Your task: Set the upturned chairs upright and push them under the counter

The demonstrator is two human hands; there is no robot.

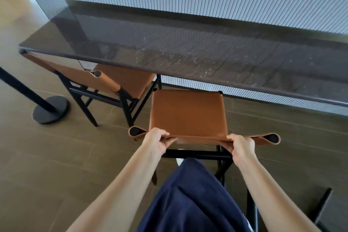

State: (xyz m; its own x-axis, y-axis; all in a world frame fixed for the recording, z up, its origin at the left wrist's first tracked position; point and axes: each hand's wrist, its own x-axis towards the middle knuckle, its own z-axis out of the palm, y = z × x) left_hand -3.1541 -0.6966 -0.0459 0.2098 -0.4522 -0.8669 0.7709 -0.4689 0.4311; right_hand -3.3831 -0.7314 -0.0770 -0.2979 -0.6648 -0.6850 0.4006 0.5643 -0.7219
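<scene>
The tan chair (188,115) is stood upright at the surface (169,47) edge. Its backrest (199,138) is clutched tight by left grip (158,141) and right grip (242,147).

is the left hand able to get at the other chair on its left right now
Likely not yet: the left hand grips the near chair's backrest. Freed, its way to the other chair looks open.
</scene>
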